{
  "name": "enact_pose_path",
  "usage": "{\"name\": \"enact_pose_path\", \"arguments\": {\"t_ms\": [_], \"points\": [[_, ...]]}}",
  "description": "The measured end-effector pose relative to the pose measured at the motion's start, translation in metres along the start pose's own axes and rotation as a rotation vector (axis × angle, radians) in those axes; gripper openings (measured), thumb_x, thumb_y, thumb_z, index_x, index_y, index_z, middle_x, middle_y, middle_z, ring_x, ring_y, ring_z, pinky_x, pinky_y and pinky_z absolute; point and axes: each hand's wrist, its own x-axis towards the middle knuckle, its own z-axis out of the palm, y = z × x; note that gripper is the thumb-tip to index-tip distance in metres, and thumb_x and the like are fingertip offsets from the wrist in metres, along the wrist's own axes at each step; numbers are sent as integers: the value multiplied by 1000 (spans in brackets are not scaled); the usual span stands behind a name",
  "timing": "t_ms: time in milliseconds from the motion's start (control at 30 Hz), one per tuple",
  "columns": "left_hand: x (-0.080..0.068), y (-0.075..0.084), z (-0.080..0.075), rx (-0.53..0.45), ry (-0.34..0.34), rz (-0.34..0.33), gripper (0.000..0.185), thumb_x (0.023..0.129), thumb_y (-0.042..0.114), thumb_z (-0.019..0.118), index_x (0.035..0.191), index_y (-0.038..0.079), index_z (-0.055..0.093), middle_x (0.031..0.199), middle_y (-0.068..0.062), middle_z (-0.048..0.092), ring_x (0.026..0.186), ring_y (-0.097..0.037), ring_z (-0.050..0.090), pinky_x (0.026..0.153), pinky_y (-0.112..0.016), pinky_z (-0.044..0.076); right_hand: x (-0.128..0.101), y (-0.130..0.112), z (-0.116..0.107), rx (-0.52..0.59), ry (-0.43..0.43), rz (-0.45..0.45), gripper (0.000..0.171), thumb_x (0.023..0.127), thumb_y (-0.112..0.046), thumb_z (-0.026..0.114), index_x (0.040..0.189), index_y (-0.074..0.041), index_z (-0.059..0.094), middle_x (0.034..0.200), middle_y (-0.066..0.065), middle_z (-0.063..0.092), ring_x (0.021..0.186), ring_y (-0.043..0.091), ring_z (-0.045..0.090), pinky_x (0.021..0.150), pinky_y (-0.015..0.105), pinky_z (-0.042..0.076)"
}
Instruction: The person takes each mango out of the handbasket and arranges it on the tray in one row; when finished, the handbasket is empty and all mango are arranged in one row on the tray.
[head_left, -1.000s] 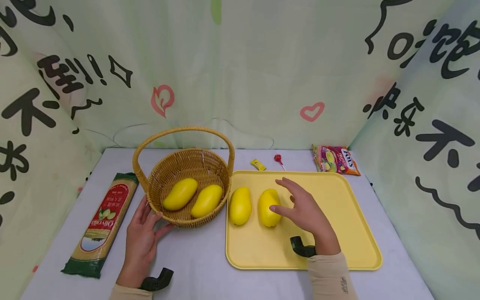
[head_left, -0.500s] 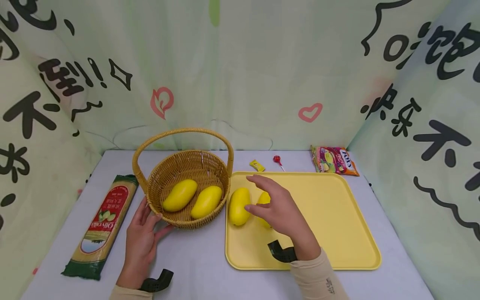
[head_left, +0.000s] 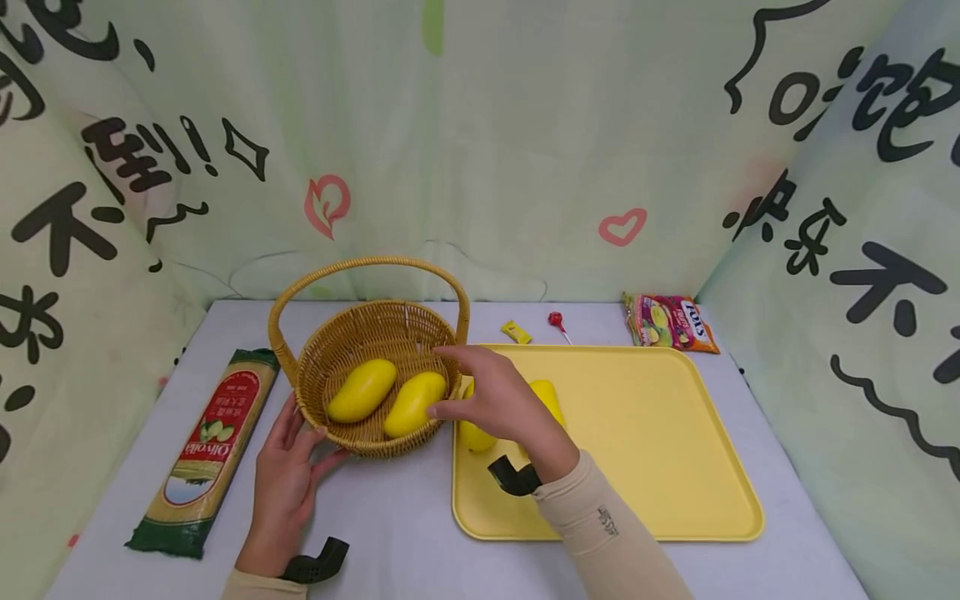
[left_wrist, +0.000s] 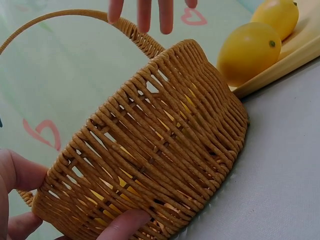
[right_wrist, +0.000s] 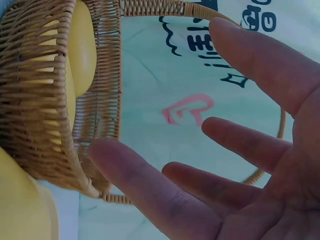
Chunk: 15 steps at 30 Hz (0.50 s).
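The wicker basket (head_left: pixel 393 340) is gripped at its near left side by the left hand (head_left: pixel 283 490), whose thumb is shown against the weave in the left wrist view. Left of the basket an Olivoila packet (head_left: pixel 206 450) is laid; inside the basket two mangoes (head_left: pixel 363 391) are held. Above its right rim the right hand (head_left: pixel 504 398) is spread, thumb and fingers apart. On the yellow tray (head_left: pixel 637 467), right of the basket, two further mangoes (left_wrist: pixel 249 54), mostly hidden in the head view, are revealed in the left wrist view. Beyond, a lollipop (head_left: pixel 556 319) is seen.
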Motion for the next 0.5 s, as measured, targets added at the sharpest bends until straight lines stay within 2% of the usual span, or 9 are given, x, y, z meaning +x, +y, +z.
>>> {"name": "enact_pose_path", "arguments": {"t_ms": [233,500], "points": [[0,0,0,-4,2,-15,79,107,6,50,167,46,19,179,7,16,153,-28,42,97,-51,60,23,-7,15,-10,-60,8,72,88,-34,87,151,-12,59,153,7,61,144,31,53,122,49,45],[1,0,0,2,-6,-15,79,108,6,50,167,46,17,179,7,14,154,-30,42,98,-50,60,42,-13,29,-20,-95,24,69,88,-38,85,147,-9,62,150,9,63,143,30,54,122,48,46]]}}
